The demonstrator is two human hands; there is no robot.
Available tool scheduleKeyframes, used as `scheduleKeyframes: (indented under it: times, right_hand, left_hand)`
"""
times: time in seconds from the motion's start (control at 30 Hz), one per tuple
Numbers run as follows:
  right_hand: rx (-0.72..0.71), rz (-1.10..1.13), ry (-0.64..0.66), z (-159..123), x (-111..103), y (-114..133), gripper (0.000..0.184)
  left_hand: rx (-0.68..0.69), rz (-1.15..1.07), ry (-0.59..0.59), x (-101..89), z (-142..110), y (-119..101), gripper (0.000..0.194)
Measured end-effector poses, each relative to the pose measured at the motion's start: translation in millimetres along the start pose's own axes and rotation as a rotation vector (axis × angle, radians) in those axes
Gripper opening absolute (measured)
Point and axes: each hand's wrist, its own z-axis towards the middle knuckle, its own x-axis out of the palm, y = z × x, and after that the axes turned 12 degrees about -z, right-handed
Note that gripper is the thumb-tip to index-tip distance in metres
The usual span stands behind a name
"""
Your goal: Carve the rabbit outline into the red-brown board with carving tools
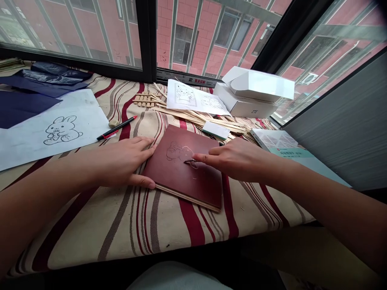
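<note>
A reddish-brown board (181, 177) with pale layered edges lies on the striped cloth, a partly scratched animal outline on its face. My left hand (128, 161) rests along its left side, fingers spread, the thumb at the near left corner. Between the fingers of my right hand (229, 159) is a thin pointed tool (190, 161); its tip touches the board by the outline, and most of its handle is hidden. To the left, a white sheet (27, 149) bears a black rabbit drawing. A black-and-red pen (117, 128) lies at that sheet's right edge.
Behind the board are wooden strips (181, 114), a printed paper (202, 104) and a small white-and-green block (216, 130). White boxes (250, 96) stand by the window. A book (290, 149) lies right; dark blue sheets (24, 106) lie left. The cloth-covered table (127, 237) ends in front.
</note>
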Motion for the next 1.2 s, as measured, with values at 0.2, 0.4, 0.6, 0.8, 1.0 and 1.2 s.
scheduleKeyframes:
  times: [0.2, 0.4, 0.6, 0.8, 1.0, 1.2]
  right_hand:
    - [0.081, 0.084, 0.093, 0, -5, 17, 0.068]
    - [0.158, 0.092, 0.212, 3, -23, 29, 0.062]
    - [0.189, 0.133, 0.161, 5, -21, 20, 0.048]
    - [0.161, 0.095, 0.188, 10, -39, 20, 0.050]
    - [-0.010, -0.081, 0.184, 23, -58, 12, 0.046]
    - [-0.017, -0.011, 0.294, 56, -82, -10, 0.029]
  left_hand:
    - [0.000, 0.056, 0.009, -0.1, 0, -1, 0.116]
    - [0.035, 0.014, -0.056, 6.7, 1, 5, 0.119]
    - [-0.011, 0.020, 0.017, -1.6, 0, -4, 0.116]
    - [-0.016, 0.013, 0.012, -0.4, 1, -3, 0.116]
    - [0.005, 0.063, 0.020, -0.2, 3, -1, 0.118]
    - [0.012, 0.038, 0.018, -2.3, 1, -2, 0.116]
